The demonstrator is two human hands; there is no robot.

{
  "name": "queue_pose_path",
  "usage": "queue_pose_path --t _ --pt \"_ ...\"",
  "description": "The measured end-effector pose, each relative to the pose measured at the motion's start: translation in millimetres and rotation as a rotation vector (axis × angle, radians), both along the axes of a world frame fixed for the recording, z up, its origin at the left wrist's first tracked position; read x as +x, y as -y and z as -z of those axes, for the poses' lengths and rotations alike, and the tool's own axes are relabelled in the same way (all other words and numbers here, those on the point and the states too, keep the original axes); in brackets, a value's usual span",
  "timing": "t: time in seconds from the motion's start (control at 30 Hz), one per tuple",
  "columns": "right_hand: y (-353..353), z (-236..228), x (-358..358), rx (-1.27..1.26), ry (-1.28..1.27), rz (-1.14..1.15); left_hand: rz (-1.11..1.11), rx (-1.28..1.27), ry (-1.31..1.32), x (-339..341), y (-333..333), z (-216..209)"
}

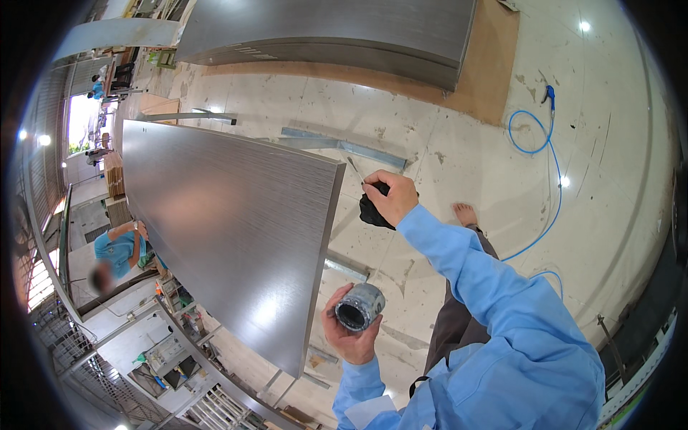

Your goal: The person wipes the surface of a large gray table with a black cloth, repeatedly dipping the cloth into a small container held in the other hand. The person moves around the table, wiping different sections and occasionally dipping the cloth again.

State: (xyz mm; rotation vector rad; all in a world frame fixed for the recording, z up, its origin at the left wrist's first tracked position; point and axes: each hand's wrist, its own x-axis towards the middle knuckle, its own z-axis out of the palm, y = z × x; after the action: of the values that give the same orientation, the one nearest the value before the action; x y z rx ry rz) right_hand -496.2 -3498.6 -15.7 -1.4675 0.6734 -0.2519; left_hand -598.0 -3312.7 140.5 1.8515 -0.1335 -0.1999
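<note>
My right hand (pixel 393 197) reaches out past the near corner of the big grey board (pixel 222 208), arm long and sleeve slanting up from the lower right; thumb and forefinger pinch narrowly on a thin brush (pixel 356 170), whose tip points up and away, just beside that corner, though I cannot tell whether it touches; a wad of black cloth (pixel 375 209) is bunched under the same hand, in its curled fingers; my left hand (pixel 351 331) is lower and nearer my body, palm turned up, fingers and thumb wrapped round a smeared can (pixel 360 307), which leans so that its dark mouth faces me; the can sits close to the board's long side edge (pixel 325 251), and I cannot tell if any gap is left between them; to the right of my hands the pale floor (pixel 595 172) gives open room, crossed by a blue hose (pixel 550 141) well apart from me; my bare foot (pixel 465 213) stands near my right forearm; metal bars (pixel 374 149) lie beyond the corner, with a second grey board (pixel 322 32) farther off; a co-worker (pixel 118 251) is at the board's left side.
</note>
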Motion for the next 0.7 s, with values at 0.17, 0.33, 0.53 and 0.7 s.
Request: queue_pose_path --t 0.17,0.33,0.53,0.7 --pt "4.4 1.1 0.7 -0.093 0.079 0.0 -0.003 0.011 -0.01 -2.2 -3.0 1.1" --pt "15.7 2.4 -1.0 -0.34 0.238 0.051 -0.014 0.004 -0.02 -4.4 -7.1 0.9" --pt "27.6 6.1 -1.4 -0.412 0.319 -0.127 -0.041 -0.041 -0.042 -9.8 -10.2 4.7" --pt "24.8 1.8 -2.6 -0.381 0.294 -0.01 -0.047 0.006 -0.005 -15.7 -14.6 6.1"
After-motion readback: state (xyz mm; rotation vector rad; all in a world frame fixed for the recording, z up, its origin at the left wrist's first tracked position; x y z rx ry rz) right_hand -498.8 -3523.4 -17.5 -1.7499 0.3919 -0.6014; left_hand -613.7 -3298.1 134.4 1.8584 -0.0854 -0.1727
